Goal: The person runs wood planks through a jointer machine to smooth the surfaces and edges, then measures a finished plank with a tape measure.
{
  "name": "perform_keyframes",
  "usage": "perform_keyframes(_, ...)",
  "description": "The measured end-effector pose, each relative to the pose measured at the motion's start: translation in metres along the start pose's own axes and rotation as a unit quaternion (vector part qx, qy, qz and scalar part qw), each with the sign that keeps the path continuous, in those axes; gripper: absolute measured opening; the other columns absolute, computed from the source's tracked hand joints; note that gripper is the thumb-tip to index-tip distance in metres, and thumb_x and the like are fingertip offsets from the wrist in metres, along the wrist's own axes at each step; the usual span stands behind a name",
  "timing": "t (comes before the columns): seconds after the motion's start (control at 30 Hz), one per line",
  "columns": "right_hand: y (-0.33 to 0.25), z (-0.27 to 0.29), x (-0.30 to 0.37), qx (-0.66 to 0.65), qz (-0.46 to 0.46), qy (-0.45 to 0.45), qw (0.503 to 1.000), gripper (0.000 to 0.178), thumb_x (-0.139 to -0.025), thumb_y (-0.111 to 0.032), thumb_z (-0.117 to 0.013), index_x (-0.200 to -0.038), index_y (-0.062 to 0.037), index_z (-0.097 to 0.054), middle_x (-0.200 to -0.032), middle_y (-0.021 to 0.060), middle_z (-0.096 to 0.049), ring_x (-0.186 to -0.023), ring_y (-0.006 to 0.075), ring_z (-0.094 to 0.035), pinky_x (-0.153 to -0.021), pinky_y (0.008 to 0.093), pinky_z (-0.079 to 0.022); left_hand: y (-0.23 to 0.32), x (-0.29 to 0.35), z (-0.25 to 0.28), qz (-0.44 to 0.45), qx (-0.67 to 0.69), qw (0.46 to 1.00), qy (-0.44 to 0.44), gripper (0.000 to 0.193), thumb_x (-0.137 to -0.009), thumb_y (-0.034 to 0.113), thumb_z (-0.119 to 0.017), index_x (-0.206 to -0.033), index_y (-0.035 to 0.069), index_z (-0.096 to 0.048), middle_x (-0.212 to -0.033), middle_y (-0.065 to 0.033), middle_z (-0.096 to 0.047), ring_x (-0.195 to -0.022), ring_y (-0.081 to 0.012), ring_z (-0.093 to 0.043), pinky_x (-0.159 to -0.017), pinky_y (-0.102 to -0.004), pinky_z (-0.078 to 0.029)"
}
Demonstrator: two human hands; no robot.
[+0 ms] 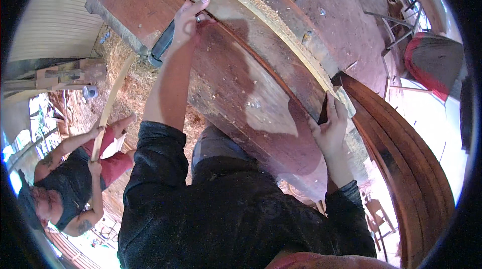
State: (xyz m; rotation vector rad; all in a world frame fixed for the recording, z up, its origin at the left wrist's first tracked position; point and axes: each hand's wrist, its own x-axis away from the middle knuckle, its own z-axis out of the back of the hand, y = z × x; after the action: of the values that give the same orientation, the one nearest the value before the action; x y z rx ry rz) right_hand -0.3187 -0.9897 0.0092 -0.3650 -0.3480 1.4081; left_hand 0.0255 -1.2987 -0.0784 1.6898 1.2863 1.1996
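Note:
A long wooden plank [261,53] with a pale far edge and a dark reddish near edge lies slantwise on the dusty wooden workbench [226,88]. My left hand [188,20], wearing a ring, is at the plank's near edge, its fingers bent against it and the index finger stretched along the top. My right hand [332,126] grips the plank's right end, thumb on the near edge and fingers toward the far one. Beside my left wrist sits a black object [163,43], partly covered by my forearm; its kind is unclear.
Wood shavings [256,0] lie along the plank's far side. Dark reddish boards [401,168] curve away at the right. At the left, a person [70,183] holds a pale wooden strip [114,93] near a heap of shavings [120,55]. A dark-and-red covered object [434,63] stands far right.

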Motion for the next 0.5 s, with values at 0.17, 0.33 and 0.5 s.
perform_keyframes(0.17, -0.018, 0.001, -0.012, 0.014, 0.000, 0.013, 1.000, 0.088, -0.066, -0.018, -0.087, -0.146, -0.0012, -0.054, -0.130, 0.0215, -0.061, -0.116, 0.0413, -0.058, -0.102, 0.0476, -0.045, 0.014, -0.016, 0.013, 0.037, 0.002, 0.999, -0.018, 0.028, -0.091, 0.026, -0.075, -0.099, 0.006, -0.057, -0.075, -0.0025, -0.055, -0.061, -0.0123, -0.055, -0.056, -0.0289, -0.055)
perform_keyframes(0.33, -0.034, 0.005, -0.032, 0.014, -0.025, 0.015, 0.999, 0.083, -0.069, -0.021, -0.087, -0.142, -0.0002, -0.056, -0.127, 0.0202, -0.061, -0.113, 0.0402, -0.058, -0.098, 0.0480, -0.046, 0.018, -0.028, 0.001, 0.066, 0.049, 0.997, -0.006, 0.022, -0.092, 0.012, -0.074, -0.097, 0.008, -0.054, -0.076, -0.0007, -0.051, -0.057, -0.0075, -0.048, -0.049, -0.0222, -0.050)
perform_keyframes(0.5, -0.041, -0.002, -0.044, -0.014, -0.037, -0.025, 0.999, 0.096, -0.062, -0.014, -0.088, -0.149, -0.0045, -0.049, -0.131, 0.0195, -0.058, -0.116, 0.0411, -0.056, -0.102, 0.0491, -0.045, 0.030, -0.039, 0.018, 0.069, 0.025, 0.997, 0.037, 0.027, -0.091, 0.019, -0.075, -0.108, 0.005, -0.059, -0.088, -0.0036, -0.060, -0.066, -0.0112, -0.053, -0.051, -0.0241, -0.050)
